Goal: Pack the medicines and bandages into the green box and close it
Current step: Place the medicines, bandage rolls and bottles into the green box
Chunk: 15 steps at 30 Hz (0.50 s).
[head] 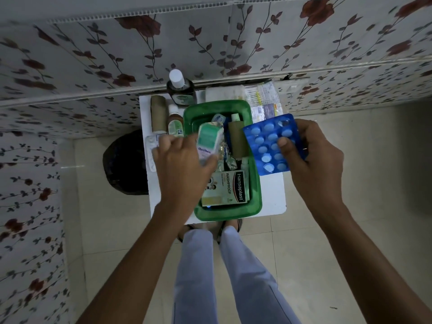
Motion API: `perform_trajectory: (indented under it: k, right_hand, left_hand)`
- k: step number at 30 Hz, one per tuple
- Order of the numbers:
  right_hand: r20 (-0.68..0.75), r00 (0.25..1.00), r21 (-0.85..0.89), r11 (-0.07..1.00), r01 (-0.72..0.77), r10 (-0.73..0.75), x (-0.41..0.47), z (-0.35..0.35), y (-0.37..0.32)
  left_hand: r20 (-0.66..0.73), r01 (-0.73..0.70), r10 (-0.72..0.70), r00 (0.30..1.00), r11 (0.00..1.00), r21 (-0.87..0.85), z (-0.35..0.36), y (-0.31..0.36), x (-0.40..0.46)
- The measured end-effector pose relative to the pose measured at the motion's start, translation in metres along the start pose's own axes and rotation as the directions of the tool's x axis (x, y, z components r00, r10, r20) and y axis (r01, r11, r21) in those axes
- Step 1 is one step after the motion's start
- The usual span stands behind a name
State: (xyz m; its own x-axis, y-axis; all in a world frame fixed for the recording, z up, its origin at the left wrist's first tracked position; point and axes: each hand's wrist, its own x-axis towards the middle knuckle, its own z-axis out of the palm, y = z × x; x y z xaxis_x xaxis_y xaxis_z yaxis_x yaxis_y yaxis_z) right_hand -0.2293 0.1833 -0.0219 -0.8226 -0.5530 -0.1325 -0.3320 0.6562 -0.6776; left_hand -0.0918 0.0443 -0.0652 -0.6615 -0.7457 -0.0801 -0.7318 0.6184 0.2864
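Head view. Open green rectangular plastic box point(256, 183) on small white table point(278, 195), long axis running away from the person; inside, Hansaplast plaster carton point(230, 189) near the front wall and brown cardboard-coloured roll point(237, 141) lying lengthwise. Right hand point(313, 157) closed on blue blister strip of round tablets point(272, 143), held flat and tilted over the box's right rim, long axis slanting front to back; thumb point(286, 146) on its blistered face, fingers along its right edge. Left hand point(182, 164) over the box, fingers curled on a white-and-teal medicine pack point(208, 141), pointing away. Dark bottle with white cap point(178, 90) upright behind the box.
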Motion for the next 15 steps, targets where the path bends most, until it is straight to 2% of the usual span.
perform_trajectory:
  k: [2,4,7,9,11,13,15]
  right_hand:
    - [0.008,1.000,0.008,1.000,-0.004,0.004,0.000,0.002,-0.002]
    - [0.014,1.000,0.023,1.000,0.001,-0.002,0.000,0.005,-0.004]
    - [0.042,0.998,0.017,0.999,0.035,-0.036,0.002,0.008,-0.010]
    - [0.105,0.992,-0.026,0.997,0.070,-0.067,0.002,0.009,-0.013]
    - [0.206,0.968,-0.117,0.979,0.167,-0.140,0.003,0.010,-0.013]
    - [0.383,0.898,-0.173,0.939,0.298,-0.214,0.001,0.017,-0.015]
    - [0.573,0.796,-0.176,0.920,0.351,-0.194,-0.001,0.031,-0.016]
  left_hand:
    - [-0.023,0.035,-0.032,0.999,0.993,0.109,0.003,0.000,0.017]
    - [0.011,0.039,-0.042,0.999,0.983,0.182,0.010,0.003,0.031]
    - [0.034,0.054,-0.061,0.998,0.983,0.174,0.018,0.009,0.038]
    - [0.015,0.079,-0.080,0.997,0.996,0.050,0.016,0.009,0.037]
    - [-0.049,0.123,-0.130,0.990,0.984,-0.127,0.010,0.001,0.033]
    - [-0.123,0.179,-0.222,0.967,0.939,-0.293,0.004,-0.013,0.027]
    - [-0.119,0.264,-0.332,0.936,0.883,-0.388,0.004,-0.033,0.022]
